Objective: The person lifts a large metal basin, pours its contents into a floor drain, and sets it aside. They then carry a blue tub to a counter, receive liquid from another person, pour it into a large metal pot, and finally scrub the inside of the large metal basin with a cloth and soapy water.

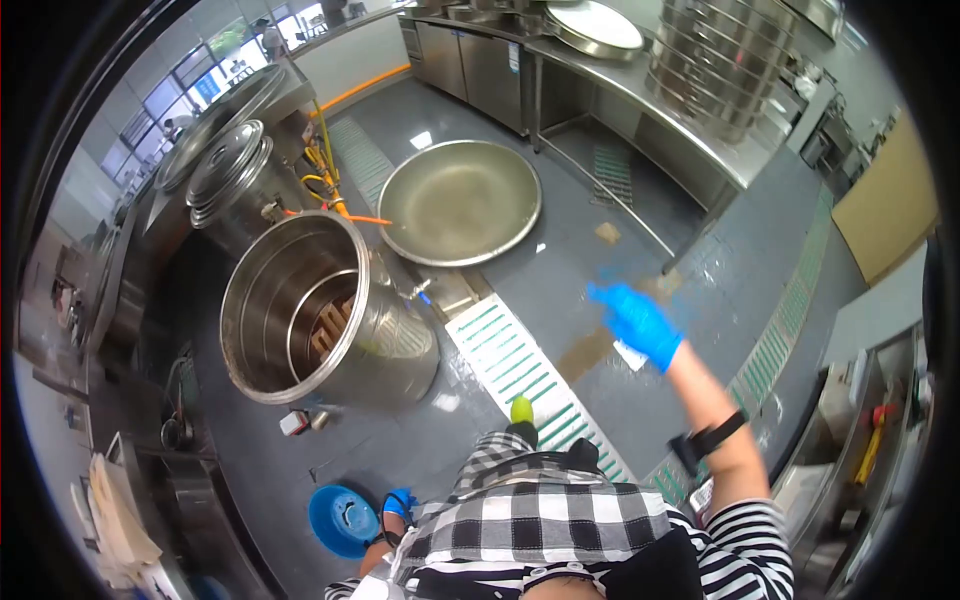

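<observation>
The blue bucket [325, 522] is right beside your left hand [398, 501], on its outer side, its mouth facing up; whether the gloved fingers grip the rim, you cannot tell from here. Your right hand [643, 325], also gloved in blue, reaches out above the floor [520, 290], well apart from the bucket and too blurred to tell how wide its fingers stand. The tall steel pot [398, 350] stands ahead of the bucket, between it and the wide round pan [460, 205].
</observation>
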A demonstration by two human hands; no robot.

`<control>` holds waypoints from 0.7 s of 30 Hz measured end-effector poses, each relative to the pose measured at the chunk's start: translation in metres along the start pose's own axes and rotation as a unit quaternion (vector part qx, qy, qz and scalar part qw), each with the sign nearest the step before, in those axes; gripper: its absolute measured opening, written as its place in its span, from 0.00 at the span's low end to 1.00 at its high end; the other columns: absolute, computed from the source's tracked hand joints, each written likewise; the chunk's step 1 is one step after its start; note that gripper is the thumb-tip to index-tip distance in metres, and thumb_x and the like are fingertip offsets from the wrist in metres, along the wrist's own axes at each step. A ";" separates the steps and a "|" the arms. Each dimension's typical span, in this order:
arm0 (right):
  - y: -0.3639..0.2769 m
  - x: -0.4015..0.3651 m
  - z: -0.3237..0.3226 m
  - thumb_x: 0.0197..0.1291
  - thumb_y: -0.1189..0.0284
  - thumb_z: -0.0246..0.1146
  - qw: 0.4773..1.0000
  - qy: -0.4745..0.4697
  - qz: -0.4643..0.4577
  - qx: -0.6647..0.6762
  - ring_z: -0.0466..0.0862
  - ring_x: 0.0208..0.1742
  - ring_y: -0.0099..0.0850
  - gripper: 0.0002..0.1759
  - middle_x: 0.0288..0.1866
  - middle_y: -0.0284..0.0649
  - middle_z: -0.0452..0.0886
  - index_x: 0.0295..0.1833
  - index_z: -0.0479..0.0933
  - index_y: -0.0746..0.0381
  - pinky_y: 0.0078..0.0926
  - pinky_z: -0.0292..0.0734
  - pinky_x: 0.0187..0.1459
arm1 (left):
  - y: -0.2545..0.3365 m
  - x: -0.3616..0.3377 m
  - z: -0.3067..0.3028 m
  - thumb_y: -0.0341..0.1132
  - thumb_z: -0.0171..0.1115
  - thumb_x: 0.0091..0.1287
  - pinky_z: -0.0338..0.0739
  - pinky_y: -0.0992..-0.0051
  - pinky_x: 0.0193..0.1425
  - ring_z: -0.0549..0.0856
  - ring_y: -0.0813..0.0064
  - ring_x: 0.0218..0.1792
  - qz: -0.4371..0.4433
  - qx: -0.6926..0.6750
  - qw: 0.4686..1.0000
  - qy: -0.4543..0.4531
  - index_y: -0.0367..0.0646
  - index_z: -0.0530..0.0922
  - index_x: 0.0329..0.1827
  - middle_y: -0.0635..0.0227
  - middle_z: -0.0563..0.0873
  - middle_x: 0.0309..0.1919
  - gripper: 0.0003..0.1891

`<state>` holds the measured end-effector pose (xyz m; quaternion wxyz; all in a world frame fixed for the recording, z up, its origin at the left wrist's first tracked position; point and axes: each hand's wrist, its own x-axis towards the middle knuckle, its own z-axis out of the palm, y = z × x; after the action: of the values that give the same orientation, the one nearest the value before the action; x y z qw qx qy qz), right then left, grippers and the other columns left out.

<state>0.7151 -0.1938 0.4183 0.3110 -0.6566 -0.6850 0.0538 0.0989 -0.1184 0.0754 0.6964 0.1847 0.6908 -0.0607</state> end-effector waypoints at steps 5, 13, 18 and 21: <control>0.125 -0.134 0.112 0.50 0.66 0.55 0.917 -0.285 0.276 0.037 0.66 0.56 0.44 0.28 0.56 0.50 0.65 0.58 0.62 0.62 0.34 0.62 0.55 | 0.091 -0.007 0.090 0.40 0.49 0.56 0.69 0.70 0.21 0.77 0.69 0.21 0.182 0.212 0.960 0.029 0.43 0.75 0.26 0.64 0.79 0.22 0.11; 0.215 -0.394 0.014 0.47 0.72 0.56 0.691 -0.271 0.661 0.109 0.80 0.27 0.29 0.04 0.29 0.40 0.79 0.28 0.75 0.60 0.28 0.74 0.27 | 0.342 -0.061 0.319 0.38 0.51 0.57 0.71 0.75 0.30 0.76 0.75 0.27 0.294 0.131 0.947 -0.012 0.40 0.76 0.34 0.65 0.78 0.26 0.11; 0.251 -0.285 -0.043 0.50 0.70 0.55 0.790 -0.468 0.384 -0.096 0.79 0.28 0.29 0.06 0.30 0.38 0.78 0.31 0.74 0.60 0.25 0.74 0.27 | 0.404 -0.044 0.416 0.41 0.53 0.57 0.70 0.77 0.31 0.76 0.75 0.29 0.331 0.148 0.931 -0.036 0.42 0.73 0.41 0.68 0.77 0.32 0.14; 0.328 -0.223 -0.053 0.52 0.68 0.54 0.790 -0.387 0.475 0.001 0.78 0.28 0.28 0.09 0.31 0.37 0.78 0.36 0.73 0.61 0.24 0.73 0.27 | 0.415 -0.037 0.445 0.46 0.53 0.58 0.70 0.75 0.35 0.76 0.73 0.35 0.285 0.144 0.947 -0.044 0.43 0.70 0.46 0.66 0.77 0.35 0.19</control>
<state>1.0130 -0.3758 0.2231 -0.0449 -0.8233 -0.3495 0.4450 0.6569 0.1072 0.1738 0.6807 0.4690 0.5617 0.0337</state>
